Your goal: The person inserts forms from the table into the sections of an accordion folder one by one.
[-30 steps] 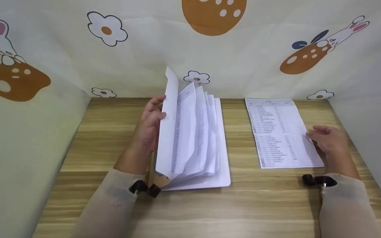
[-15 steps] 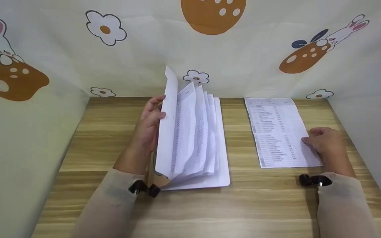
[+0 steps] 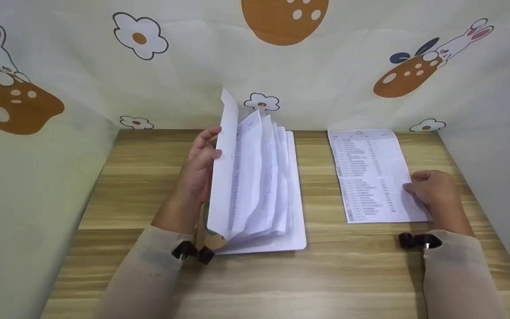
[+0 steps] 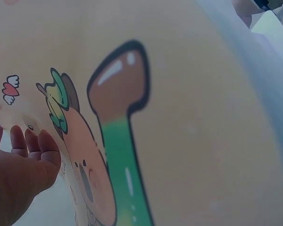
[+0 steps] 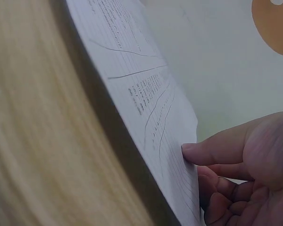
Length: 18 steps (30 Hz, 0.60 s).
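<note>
My left hand (image 3: 198, 166) holds up the cover (image 3: 223, 173) of a folder near the middle of the table, thumb on its white inner side and fingers behind. Several printed sheets (image 3: 264, 177) stand fanned inside, above the flat white back (image 3: 298, 221). In the left wrist view the cover's beige outer face (image 4: 193, 117) carries cartoon drawings, with the hand (image 4: 26, 169) at its edge. On the right, my right hand (image 3: 436, 190) pinches the right edge of a loose printed sheet (image 3: 370, 177). The right wrist view has the thumb on top of this creased paper (image 5: 151, 113).
A wood-grain table (image 3: 326, 283) lies under everything. A pale cloth wall (image 3: 193, 75) with rabbits, flowers and orange shapes rises behind and at the sides. Dark wrist cameras sit on both sleeves.
My right hand has moved slightly left, its thumb further over the sheet's edge. The sheet has shifted very little. The left hand and folder look the same.
</note>
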Tool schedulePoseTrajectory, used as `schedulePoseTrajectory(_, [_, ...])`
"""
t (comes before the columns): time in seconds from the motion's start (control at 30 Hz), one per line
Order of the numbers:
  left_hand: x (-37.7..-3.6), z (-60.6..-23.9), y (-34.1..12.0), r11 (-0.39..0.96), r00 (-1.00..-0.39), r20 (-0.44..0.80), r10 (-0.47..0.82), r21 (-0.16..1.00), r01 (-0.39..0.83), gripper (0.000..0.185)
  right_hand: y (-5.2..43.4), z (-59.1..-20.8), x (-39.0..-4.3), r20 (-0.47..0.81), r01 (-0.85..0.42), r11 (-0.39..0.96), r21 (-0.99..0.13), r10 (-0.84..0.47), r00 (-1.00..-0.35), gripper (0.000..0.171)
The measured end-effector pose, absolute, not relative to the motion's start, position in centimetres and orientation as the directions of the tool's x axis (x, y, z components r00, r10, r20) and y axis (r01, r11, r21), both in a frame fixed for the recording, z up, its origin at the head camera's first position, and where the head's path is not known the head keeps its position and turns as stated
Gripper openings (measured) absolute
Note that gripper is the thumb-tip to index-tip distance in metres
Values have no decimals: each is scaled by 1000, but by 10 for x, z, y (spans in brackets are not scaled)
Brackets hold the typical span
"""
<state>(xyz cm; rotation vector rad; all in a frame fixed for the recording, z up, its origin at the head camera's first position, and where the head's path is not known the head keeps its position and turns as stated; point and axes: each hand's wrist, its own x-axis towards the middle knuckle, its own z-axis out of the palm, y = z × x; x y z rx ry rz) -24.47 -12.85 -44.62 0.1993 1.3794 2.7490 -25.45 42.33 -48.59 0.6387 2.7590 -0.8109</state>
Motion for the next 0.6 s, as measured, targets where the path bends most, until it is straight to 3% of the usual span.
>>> schedulePoseTrajectory(0.43, [-245,-447,-130,-589,-988,82,128,808,-9,46,424,-488,-254,-303,444,755,-483,332,-893,54])
schedulePoseTrajectory(0.6, [-245,-448,-130,-593,-987,86,136,805,-12,45,424,-488,-254,-307,460,732,-502,346,-886,57])
